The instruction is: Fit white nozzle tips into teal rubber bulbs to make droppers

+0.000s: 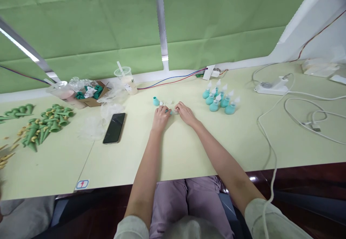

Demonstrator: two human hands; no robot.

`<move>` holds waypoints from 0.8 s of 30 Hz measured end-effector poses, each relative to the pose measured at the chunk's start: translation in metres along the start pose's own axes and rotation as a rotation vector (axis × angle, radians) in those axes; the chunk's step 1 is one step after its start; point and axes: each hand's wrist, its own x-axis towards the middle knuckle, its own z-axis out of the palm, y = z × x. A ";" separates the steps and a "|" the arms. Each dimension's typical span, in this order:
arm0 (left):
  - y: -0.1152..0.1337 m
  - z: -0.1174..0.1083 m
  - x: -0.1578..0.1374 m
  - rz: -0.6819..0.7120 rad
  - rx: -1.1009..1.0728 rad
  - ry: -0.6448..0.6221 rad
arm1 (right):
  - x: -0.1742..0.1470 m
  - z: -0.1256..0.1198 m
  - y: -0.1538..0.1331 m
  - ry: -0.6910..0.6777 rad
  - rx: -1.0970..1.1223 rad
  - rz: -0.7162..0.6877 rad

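In front of me my left hand (160, 118) is closed around a small teal squeeze bulb, mostly hidden by its fingers. My right hand (186, 114) pinches at the clear tip (173, 112) at the bulb's right end; whether the two are joined I cannot tell. Just beyond my left hand another teal bulb (156, 101) stands upright with no tip on it. Small whitish translucent pieces (167, 102) lie beside it. To the right of my hands stand several teal bulbs (214, 105) with pointed translucent tips, grouped together.
A phone (114, 128) and crumpled clear plastic bags (93, 125) lie to the left. Behind them are drink cups (125, 80) and a cardboard box (96, 96). Green cone-shaped parts (55, 122) lie far left. A power strip (271, 87) and white cables (266, 132) occupy the right.
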 end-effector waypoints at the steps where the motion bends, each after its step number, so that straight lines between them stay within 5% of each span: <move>1: 0.000 0.000 0.000 -0.004 0.000 0.003 | 0.001 0.001 0.002 0.022 0.057 0.016; 9: -0.005 0.004 -0.001 -0.078 -0.036 0.032 | 0.011 0.003 0.021 0.234 0.646 0.273; 24: -0.026 0.000 -0.003 -0.621 -0.254 0.530 | 0.007 0.004 0.014 0.252 0.677 0.413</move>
